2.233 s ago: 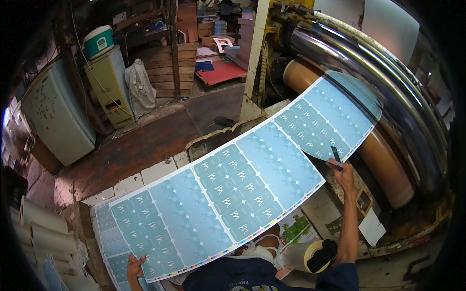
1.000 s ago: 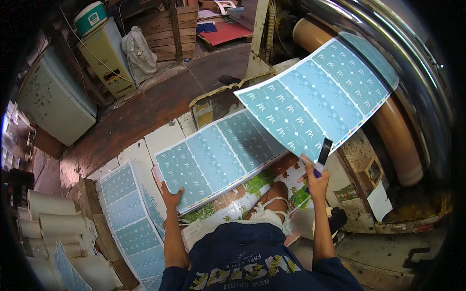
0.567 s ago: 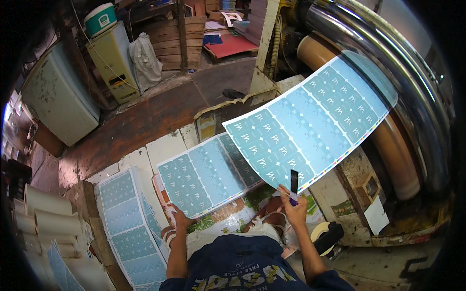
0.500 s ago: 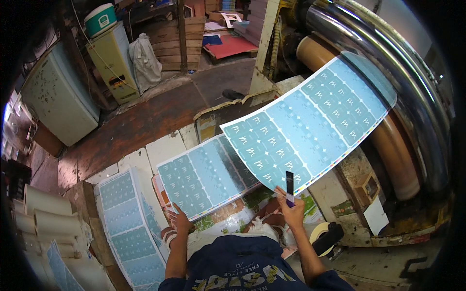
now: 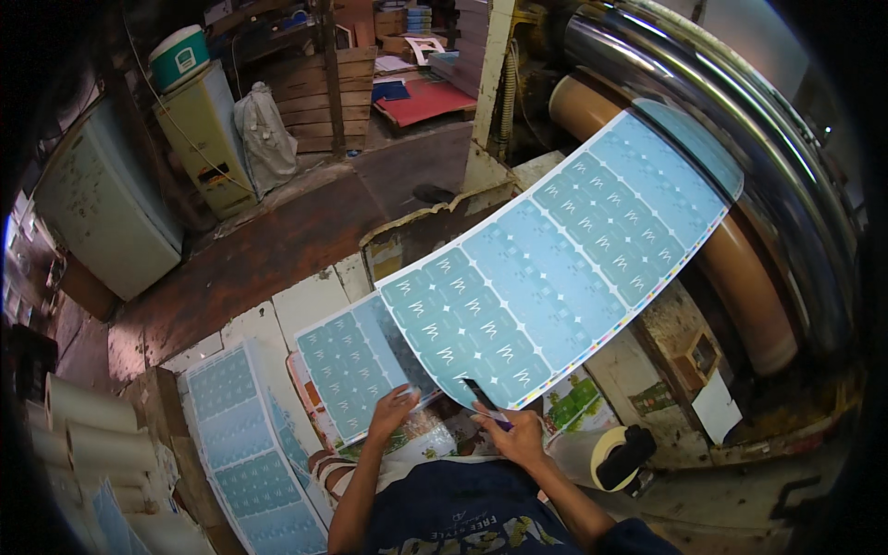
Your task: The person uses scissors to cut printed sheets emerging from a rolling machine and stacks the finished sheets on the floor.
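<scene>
A long teal printed sheet (image 5: 564, 268) hangs from the machine's rollers down toward me. My right hand (image 5: 516, 437) sits at the sheet's lower edge and grips a thin dark blade-like tool (image 5: 483, 395) that points up against the paper. A shorter, separate piece of the same teal sheet (image 5: 350, 368) lies flat below and to the left, partly under the long one. My left hand (image 5: 392, 413) rests on its near edge, fingers spread.
A stack of teal sheets (image 5: 242, 442) lies on the floor at lower left, beside white paper rolls (image 5: 91, 437). A tape roll (image 5: 618, 455) sits at my right. Steel roller (image 5: 731, 111) and brown roller (image 5: 751, 277) fill the right. White cabinets (image 5: 102, 208) stand at far left.
The long sheet was one piece 2.2 s ago; since then a shorter piece lies separate below. My right hand with the tool has come down toward me, and my left hand has moved onto the shorter piece.
</scene>
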A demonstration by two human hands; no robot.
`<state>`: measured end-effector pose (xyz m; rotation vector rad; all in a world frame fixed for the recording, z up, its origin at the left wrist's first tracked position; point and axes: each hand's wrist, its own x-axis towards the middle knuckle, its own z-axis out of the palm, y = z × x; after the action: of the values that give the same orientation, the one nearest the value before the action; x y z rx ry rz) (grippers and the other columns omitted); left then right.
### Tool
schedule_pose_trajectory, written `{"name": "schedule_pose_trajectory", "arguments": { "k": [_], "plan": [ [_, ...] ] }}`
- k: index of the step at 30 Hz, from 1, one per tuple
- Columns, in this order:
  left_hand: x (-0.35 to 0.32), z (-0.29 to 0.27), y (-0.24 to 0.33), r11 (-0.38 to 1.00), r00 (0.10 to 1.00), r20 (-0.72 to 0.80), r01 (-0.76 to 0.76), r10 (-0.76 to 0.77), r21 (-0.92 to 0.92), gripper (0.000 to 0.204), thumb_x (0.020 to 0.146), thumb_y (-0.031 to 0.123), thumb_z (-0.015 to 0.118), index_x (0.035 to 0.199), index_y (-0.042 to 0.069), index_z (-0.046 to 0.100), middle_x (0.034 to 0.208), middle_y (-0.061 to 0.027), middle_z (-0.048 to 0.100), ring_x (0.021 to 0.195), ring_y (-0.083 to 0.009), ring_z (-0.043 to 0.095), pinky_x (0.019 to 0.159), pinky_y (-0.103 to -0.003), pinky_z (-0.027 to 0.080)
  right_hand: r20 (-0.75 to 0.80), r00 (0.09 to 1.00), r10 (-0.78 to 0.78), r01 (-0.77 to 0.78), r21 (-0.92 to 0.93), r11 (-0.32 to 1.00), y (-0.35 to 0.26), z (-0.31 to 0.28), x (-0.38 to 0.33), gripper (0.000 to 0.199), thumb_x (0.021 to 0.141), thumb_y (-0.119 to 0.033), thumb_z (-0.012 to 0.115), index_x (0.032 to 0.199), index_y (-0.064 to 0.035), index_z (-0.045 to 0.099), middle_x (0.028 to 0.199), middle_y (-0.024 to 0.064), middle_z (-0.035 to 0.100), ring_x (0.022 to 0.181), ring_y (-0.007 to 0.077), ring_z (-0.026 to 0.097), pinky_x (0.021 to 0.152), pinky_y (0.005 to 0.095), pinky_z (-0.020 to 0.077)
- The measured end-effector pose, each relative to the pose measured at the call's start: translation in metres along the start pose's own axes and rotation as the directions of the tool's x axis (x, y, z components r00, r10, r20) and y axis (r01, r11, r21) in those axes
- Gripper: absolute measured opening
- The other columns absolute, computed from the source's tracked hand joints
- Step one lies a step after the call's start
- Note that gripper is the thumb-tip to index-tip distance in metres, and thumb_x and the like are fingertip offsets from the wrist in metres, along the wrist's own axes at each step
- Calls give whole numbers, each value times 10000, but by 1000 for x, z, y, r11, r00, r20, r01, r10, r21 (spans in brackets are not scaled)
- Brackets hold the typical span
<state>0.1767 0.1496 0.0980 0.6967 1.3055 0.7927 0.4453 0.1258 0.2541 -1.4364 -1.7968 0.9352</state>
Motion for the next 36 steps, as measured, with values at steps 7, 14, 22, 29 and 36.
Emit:
{"name": "schedule_pose_trajectory", "arguments": {
  "k": [7,14,22,29,36],
  "plan": [
    [-27,60,54,918,979,183,-9,89,-396,311,943,120,604,1215,-6,522,1079,-112,633,997,-253,645,847,-429,555,374,927,30,-67,85,994,-21,-20,12,412,861,-272,729,1198,-46,658,865,150,725,571,170,674,552,301,522],
    [-54,14,42,916,980,7,-185,201,-355,333,927,106,626,1208,-37,517,1063,-96,640,967,-190,634,823,-343,532,195,924,328,-349,86,933,-28,-153,66,285,939,-201,600,1145,-10,642,813,89,694,480,106,618,420,242,510],
    [-75,-45,42,889,958,-45,-279,283,-362,357,917,46,591,1256,-34,509,1133,-98,642,994,-178,626,899,-310,482,-815,579,42,-1,50,999,57,-328,142,337,974,-282,560,1160,-15,648,678,48,603,400,99,517,355,248,391],
    [-102,-82,48,876,957,-110,-291,269,-386,315,889,14,605,1184,-55,517,1089,-132,652,925,-196,656,838,-321,530,-810,581,82,-39,73,997,99,-342,165,345,968,-326,574,1049,-5,672,623,28,572,388,85,485,360,240,358],
    [-123,-115,40,897,964,-151,-260,219,-358,373,884,15,605,1238,-57,511,1115,-133,649,927,-194,653,846,-323,526,-726,672,146,-59,144,988,123,-298,158,364,963,-321,585,1137,-10,657,613,38,584,377,94,490,341,243,373]
  ]
}}
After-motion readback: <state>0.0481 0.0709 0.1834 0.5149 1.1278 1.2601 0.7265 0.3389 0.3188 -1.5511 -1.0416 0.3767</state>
